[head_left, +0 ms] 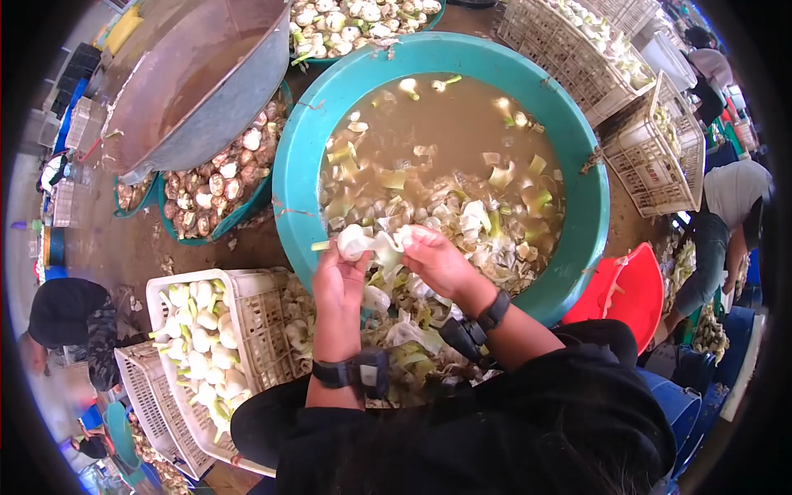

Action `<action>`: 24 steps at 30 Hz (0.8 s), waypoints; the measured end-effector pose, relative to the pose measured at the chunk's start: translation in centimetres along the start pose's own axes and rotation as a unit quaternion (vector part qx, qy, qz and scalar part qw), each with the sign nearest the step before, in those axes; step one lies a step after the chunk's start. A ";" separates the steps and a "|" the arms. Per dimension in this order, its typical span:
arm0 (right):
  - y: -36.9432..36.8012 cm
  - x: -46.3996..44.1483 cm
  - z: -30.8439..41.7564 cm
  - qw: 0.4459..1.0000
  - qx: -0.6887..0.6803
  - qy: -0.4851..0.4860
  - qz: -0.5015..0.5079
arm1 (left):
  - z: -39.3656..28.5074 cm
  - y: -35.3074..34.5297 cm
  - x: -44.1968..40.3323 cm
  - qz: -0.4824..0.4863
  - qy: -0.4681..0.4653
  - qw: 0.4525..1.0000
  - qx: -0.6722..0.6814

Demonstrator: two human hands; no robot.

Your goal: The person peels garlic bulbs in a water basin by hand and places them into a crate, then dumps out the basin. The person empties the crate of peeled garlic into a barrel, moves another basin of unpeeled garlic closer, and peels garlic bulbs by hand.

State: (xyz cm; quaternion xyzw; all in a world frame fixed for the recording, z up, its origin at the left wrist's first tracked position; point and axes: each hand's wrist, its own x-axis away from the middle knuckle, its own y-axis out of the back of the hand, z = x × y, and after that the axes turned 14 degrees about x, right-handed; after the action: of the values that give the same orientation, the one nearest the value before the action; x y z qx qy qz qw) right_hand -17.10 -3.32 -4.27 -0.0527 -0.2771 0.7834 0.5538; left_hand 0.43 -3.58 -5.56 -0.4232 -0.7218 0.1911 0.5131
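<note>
Over the near edge of a large green tub [294, 181] of muddy water, my left hand [339, 280] grips a white bulb [353, 242] with a short green stem pointing left. Close on its right, my right hand [437, 260] pinches a pale layer of peel [386, 247] that stretches across to the bulb. Loose peels [474, 219] and a few bulbs [409, 86] float in the water. More peels [412, 330] are heaped below my hands. Both wrists wear dark straps.
At the lower left, a white crate [247, 309] holds peeled bulbs. Unpeeled bulbs [219, 186] fill a basin behind, beside a tilted metal pan [206, 107]. A red scoop [627, 297] lies right of the tub. Crates [652, 165] stand at upper right. Other people bend at both sides.
</note>
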 end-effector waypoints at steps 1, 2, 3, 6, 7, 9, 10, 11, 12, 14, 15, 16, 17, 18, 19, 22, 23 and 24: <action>0.2 0.2 0.6 1.000 -0.001 0.000 0.001 | 0.0 -0.6 0.3 0.000 -0.001 1.000 0.000; 0.5 0.3 1.2 0.999 0.009 0.042 -0.006 | 0.3 -1.2 0.6 -0.012 0.050 0.999 0.004; 0.7 0.3 1.9 0.996 0.018 0.084 -0.013 | 0.6 -1.9 0.9 -0.024 0.101 0.995 0.007; 0.2 0.6 4.2 0.983 -0.024 0.180 -0.005 | 1.3 -3.8 0.7 -0.061 0.096 0.993 0.035; 0.0 0.8 5.0 0.969 -0.063 0.239 0.004 | 1.4 -4.1 0.6 -0.080 0.083 0.992 0.048; 0.1 1.8 7.3 0.960 -0.083 0.267 0.022 | 0.3 -0.8 -2.2 0.010 0.164 0.984 0.072; 0.3 2.2 8.3 0.954 -0.166 0.245 -0.037 | 0.1 -2.1 -1.5 -0.068 0.099 0.991 0.064; 0.9 2.6 8.8 0.939 -0.249 0.219 -0.095 | 0.0 -2.8 -1.1 -0.145 0.033 0.987 0.055; 2.3 2.0 8.9 0.947 -0.183 0.257 -0.065 | -0.6 -2.5 -1.0 -0.157 0.064 0.982 0.087; 4.6 2.4 9.7 0.964 0.150 0.211 -0.056 | -1.3 -0.8 -1.1 -0.129 0.053 0.987 0.078; 4.7 1.6 8.6 0.902 0.405 0.136 -0.066 | -1.3 -0.3 -1.4 -0.094 0.043 0.992 0.070; 3.0 1.1 8.2 0.725 0.671 0.148 -0.045 | -0.8 -1.5 -0.5 -0.128 0.010 0.991 0.037; 1.8 1.0 6.1 0.650 0.752 0.087 -0.061 | -0.3 -1.9 -0.3 -0.125 0.014 0.992 0.033; 1.0 0.6 4.3 0.674 0.729 0.111 -0.051 | 0.2 -2.2 -0.1 -0.115 -0.005 0.993 0.011; -0.5 0.6 3.2 0.703 0.686 0.167 -0.080 | 0.8 -2.5 0.2 -0.105 -0.025 0.994 -0.007; -3.7 0.0 2.6 0.729 0.654 0.162 -0.121 | 2.2 -5.3 3.1 -0.079 -0.057 0.992 -0.082; -4.3 -0.2 2.4 0.728 0.656 0.133 -0.148 | 2.4 -5.7 3.5 -0.068 -0.075 0.989 -0.104; -3.9 -0.8 1.2 0.730 0.638 0.177 -0.168 | 2.8 -5.2 2.8 -0.091 -0.104 0.983 -0.118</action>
State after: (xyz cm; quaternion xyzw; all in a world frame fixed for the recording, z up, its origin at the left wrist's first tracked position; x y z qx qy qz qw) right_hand -14.00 -3.61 -1.51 0.2229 0.3869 0.6468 0.6184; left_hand -4.58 -3.83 -1.31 -0.3908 -0.8244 0.1002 0.3970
